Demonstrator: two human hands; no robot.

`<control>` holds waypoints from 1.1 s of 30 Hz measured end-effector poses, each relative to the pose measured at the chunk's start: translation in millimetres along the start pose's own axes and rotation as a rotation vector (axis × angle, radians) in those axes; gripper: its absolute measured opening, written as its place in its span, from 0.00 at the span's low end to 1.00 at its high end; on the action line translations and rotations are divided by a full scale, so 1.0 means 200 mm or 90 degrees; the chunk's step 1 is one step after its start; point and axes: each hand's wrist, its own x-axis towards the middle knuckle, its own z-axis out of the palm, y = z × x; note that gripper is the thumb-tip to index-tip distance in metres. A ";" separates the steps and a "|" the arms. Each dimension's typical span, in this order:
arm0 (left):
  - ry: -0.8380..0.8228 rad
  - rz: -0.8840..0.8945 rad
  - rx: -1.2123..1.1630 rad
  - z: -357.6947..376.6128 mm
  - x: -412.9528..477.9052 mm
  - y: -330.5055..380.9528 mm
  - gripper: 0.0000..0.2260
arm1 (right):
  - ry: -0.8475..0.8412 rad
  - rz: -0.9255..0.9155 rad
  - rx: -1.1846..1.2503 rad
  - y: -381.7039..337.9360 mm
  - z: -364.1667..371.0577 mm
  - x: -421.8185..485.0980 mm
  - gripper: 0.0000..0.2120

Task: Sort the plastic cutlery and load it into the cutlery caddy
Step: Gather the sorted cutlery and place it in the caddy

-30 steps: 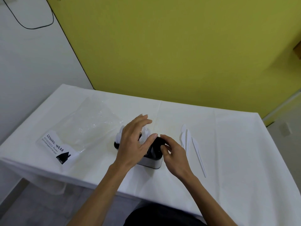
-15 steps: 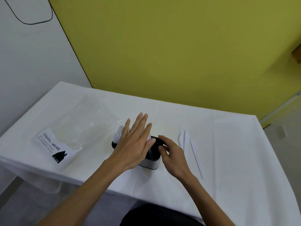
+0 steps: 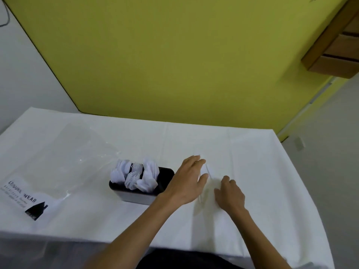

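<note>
Knives [image 3: 207, 172], thin white plastic, lie flat on the table [image 3: 262, 171] just right of the caddy [image 3: 136, 195], between the left hand [image 3: 189, 178], fingers straight, and the right hand [image 3: 230, 193], fingers curled; its grip is unclear. They look light, stiff and slippery, best pinched by the handle.

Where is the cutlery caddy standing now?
In the head view the cutlery caddy stands on the table, left of both hands, right of the plastic bag.

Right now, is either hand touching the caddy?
No. Both the left hand and the right hand are on the cloth right of the caddy.
</note>
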 end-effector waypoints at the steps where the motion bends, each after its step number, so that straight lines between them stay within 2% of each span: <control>1: -0.024 -0.024 -0.032 0.03 0.00 -0.01 0.22 | 0.006 -0.001 -0.008 0.00 0.01 0.00 0.11; 4: -0.079 -0.116 -0.135 0.10 0.02 -0.02 0.20 | 0.000 0.003 0.014 0.00 0.01 0.00 0.03; 6: -0.087 -0.219 -0.231 0.13 0.06 -0.03 0.20 | -0.009 -0.017 0.075 -0.01 -0.01 0.00 0.04; 10: -0.020 -0.393 -0.398 0.22 0.15 -0.10 0.26 | -0.027 -0.135 0.212 -0.07 -0.05 -0.06 0.07; 12: 0.046 -0.434 -0.455 0.27 0.20 -0.14 0.20 | -0.057 -0.197 0.228 -0.10 -0.06 -0.08 0.08; 14: 0.100 -0.457 -0.471 0.28 0.23 -0.15 0.11 | -0.067 -0.200 0.222 -0.11 -0.07 -0.04 0.11; 16: 0.146 -0.465 -0.446 0.28 0.25 -0.16 0.09 | -0.035 -0.137 0.195 -0.11 -0.07 0.03 0.13; 18: 0.172 -0.477 -0.427 0.29 0.26 -0.17 0.12 | -0.017 -0.074 0.155 -0.14 -0.06 0.08 0.08; 19: 0.179 -0.485 -0.422 0.30 0.26 -0.18 0.13 | -0.026 -0.055 0.130 -0.17 -0.06 0.09 0.09; 21: 0.189 -0.496 -0.412 0.31 0.27 -0.19 0.15 | -0.049 -0.052 0.094 -0.23 -0.03 0.09 0.14; 24: 0.190 -0.505 -0.407 0.31 0.28 -0.18 0.16 | -0.051 -0.070 0.058 -0.29 0.01 0.10 0.08; 29: 0.159 -0.545 -0.406 0.30 0.29 -0.19 0.15 | -0.065 -0.077 0.013 -0.26 -0.01 0.10 0.14; 33: 0.136 -0.540 -0.449 0.34 0.28 -0.21 0.25 | -0.059 -0.069 0.003 -0.15 -0.03 0.08 0.13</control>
